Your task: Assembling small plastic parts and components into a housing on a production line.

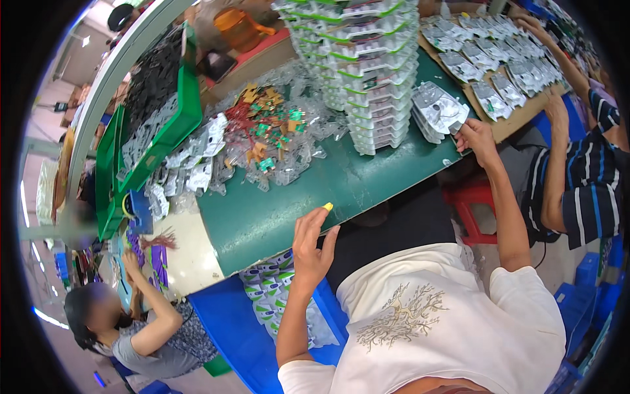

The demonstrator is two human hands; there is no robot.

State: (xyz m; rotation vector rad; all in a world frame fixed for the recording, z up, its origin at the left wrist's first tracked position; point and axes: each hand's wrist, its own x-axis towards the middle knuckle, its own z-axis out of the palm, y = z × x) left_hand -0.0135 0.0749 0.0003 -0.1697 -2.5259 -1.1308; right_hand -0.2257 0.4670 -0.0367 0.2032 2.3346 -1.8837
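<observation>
Now I see the right hand (477,136) gripping a clear blister pack (441,113), left hand (312,246) loose over the blue bin (226,328) of packets

Small stack of clear plastic blister shells (438,113) with pale card inserts, lying tilted on the green table (315,190) at about 2 o'clock from the table's middle, just beside the tall column of similar shells. The right hand (478,138) touches the stack's lower right corner. The left hand (314,244), a yellow cot on one fingertip, rests at the table's near edge, at 6 o'clock.
</observation>
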